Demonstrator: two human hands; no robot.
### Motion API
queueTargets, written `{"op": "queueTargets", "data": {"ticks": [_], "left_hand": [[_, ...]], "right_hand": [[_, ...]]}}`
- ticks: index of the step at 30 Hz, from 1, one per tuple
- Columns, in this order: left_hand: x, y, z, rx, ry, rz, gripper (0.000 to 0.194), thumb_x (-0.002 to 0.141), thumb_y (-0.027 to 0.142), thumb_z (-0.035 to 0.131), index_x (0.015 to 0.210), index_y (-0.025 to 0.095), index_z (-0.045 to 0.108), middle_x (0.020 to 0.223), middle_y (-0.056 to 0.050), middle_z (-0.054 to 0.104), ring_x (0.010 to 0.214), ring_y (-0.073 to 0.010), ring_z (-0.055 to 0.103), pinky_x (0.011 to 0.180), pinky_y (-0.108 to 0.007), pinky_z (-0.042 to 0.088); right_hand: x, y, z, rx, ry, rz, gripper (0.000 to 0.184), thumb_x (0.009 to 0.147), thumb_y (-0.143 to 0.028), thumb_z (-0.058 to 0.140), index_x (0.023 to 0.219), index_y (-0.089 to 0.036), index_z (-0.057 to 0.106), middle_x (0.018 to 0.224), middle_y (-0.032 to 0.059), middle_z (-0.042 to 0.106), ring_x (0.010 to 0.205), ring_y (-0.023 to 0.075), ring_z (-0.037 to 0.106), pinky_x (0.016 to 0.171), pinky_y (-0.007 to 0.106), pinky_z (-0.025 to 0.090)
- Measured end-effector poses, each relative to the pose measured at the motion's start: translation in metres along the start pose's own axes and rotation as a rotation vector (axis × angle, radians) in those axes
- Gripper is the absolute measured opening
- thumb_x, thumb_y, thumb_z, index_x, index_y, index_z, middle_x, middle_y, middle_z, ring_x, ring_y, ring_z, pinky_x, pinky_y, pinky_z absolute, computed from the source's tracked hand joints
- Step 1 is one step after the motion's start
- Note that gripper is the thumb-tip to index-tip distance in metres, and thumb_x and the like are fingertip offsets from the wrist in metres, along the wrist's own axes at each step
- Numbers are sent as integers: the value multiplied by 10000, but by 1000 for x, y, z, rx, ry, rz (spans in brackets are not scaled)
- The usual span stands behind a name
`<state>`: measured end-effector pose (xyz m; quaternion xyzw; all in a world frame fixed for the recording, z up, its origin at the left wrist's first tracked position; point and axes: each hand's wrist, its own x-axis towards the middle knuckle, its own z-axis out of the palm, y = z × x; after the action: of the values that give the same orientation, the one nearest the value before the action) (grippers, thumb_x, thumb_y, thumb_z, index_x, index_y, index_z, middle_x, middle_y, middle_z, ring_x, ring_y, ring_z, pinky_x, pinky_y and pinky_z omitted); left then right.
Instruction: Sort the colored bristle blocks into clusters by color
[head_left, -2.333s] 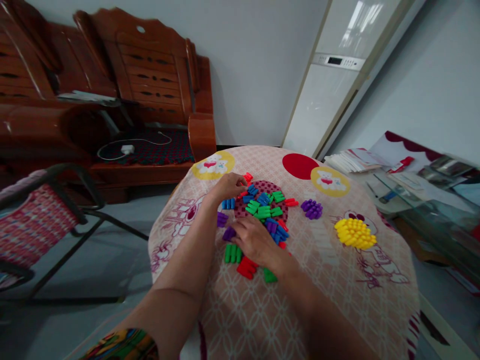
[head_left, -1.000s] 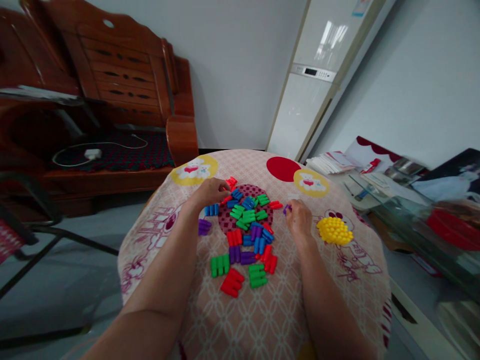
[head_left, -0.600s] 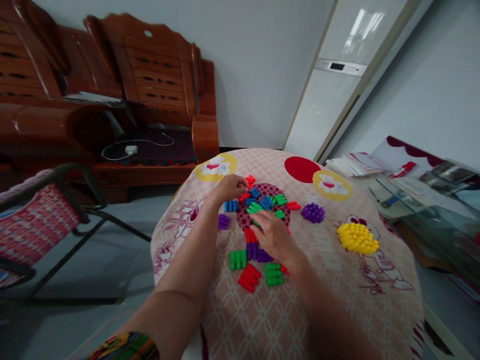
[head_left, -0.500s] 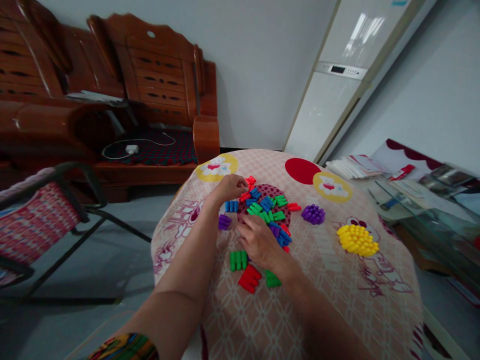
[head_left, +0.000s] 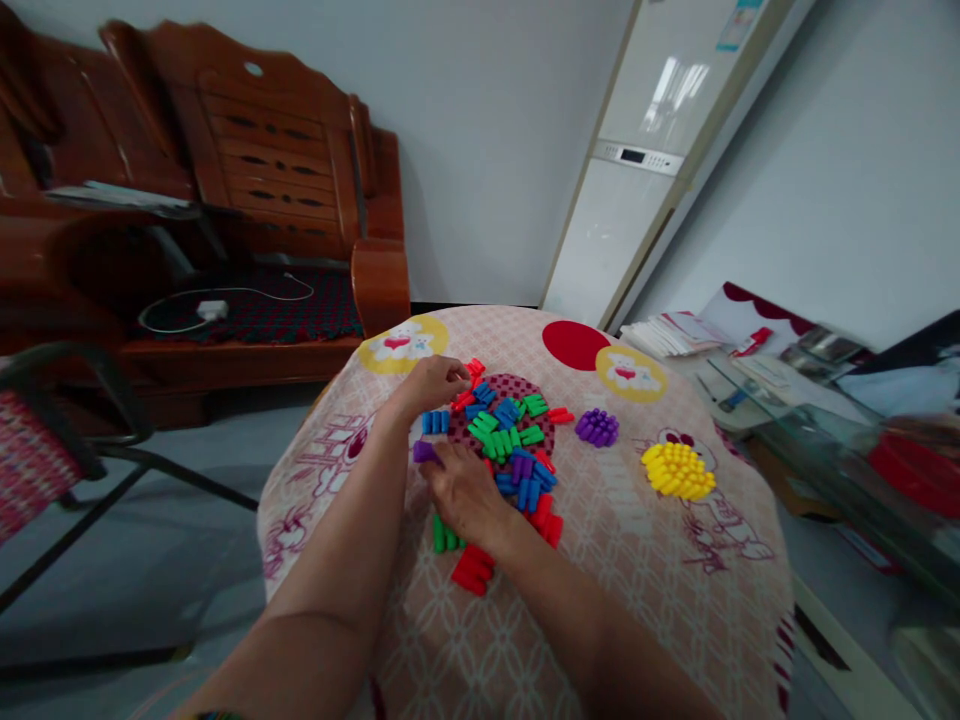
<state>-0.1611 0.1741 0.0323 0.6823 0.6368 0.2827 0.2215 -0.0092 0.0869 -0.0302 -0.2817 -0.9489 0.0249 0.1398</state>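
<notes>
My right hand reaches over the near side of the pile, its fingertips closed on a purple ridged plastic block. At the pile's far left my left hand has its fingers curled beside red blocks; what they hold, if anything, is hidden. A blue block lies between the two hands. Green blocks and more blue blocks are heaped in the middle. Partly under my right wrist are a green block and a red block.
A cluster of purple blocks and a cluster of yellow blocks stand to the right on the patterned tablecloth. Beyond the table are a wooden bench, a folding chair and a glass-topped table with papers.
My right hand has moved left and reached the purple block, uncovering red blocks by its wrist. My left hand stays by the red blocks. The view has shifted to the right.
</notes>
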Motion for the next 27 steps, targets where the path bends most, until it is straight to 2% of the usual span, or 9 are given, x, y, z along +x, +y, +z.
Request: {"op": "queueTargets", "data": {"ticks": [6, 9, 13, 15, 16, 17, 19, 22, 27], "left_hand": [[0, 3, 1, -9, -2, 33, 272, 746, 288, 561, 920, 151, 720, 655, -23, 712, 611, -159, 671, 594, -225, 485], [1, 4, 0, 0, 0, 38, 283, 743, 299, 560, 925, 155, 723, 659, -26, 718, 623, -166, 677, 601, -231, 487], [2, 3, -1, 13, 5, 44, 298, 740, 291, 553, 936, 150, 727, 656, -30, 718, 631, -174, 682, 610, -240, 489], [2, 2, -1, 9, 8, 45, 297, 737, 291, 555, 935, 151, 726, 655, -29, 718, 633, -175, 681, 606, -239, 487], [2, 2, -1, 5, 9, 43, 296, 735, 292, 556, 934, 152, 726, 659, -30, 719, 635, -174, 682, 604, -238, 487], [2, 1, -1, 1, 10, 41, 296, 734, 293, 557, 934, 154, 725, 665, -30, 720, 637, -174, 682, 601, -236, 487], [3, 1, 0, -8, 12, 39, 298, 735, 298, 555, 936, 157, 724, 670, -30, 721, 637, -173, 681, 595, -234, 485], [3, 1, 2, -16, 7, 36, 299, 739, 306, 552, 932, 154, 723, 663, -32, 714, 625, -174, 677, 580, -236, 478], [5, 1, 3, 7, -13, 54, 304, 744, 323, 565, 929, 144, 726, 647, -35, 706, 622, -176, 673, 585, -240, 477]], "right_hand": [[-1, 5, -2, 72, 111, 54, 208, 928, -193, 507, 1072, -173, 656, 1187, 104, 621, 1077, 228, 544, 909, 324, 459], [-1, 12, -9, 161, 192, 163, 132, 904, -199, 554, 970, -186, 668, 1019, 80, 657, 976, 204, 584, 850, 292, 464], [-10, 38, -35, 256, 383, 374, 100, 865, -149, 568, 853, -197, 654, 871, 43, 663, 859, 165, 614, 805, 257, 459], [-22, 61, -55, 307, 440, 462, 142, 815, -123, 585, 915, -191, 660, 854, 30, 680, 816, 155, 629, 784, 249, 467], [-29, 75, -66, 335, 463, 519, 227, 791, -125, 598, 1000, -190, 659, 820, 15, 685, 774, 152, 636, 759, 245, 473], [-38, 88, -77, 348, 463, 570, 295, 784, -144, 609, 1072, -190, 654, 799, 7, 693, 749, 154, 643, 742, 245, 477], [-56, 115, -96, 299, 472, 692, 241, 771, -184, 620, 1003, -186, 687, 792, 22, 712, 714, 162, 649, 697, 245, 477], [-81, 145, -116, 138, 411, 708, 154, 755, -186, 618, 869, -186, 723, 782, 40, 724, 736, 176, 658, 696, 250, 463], [-96, 158, -121, -56, 211, 663, 198, 763, -122, 591, 861, -188, 751, 816, 57, 741, 774, 181, 663, 711, 246, 436]]}}
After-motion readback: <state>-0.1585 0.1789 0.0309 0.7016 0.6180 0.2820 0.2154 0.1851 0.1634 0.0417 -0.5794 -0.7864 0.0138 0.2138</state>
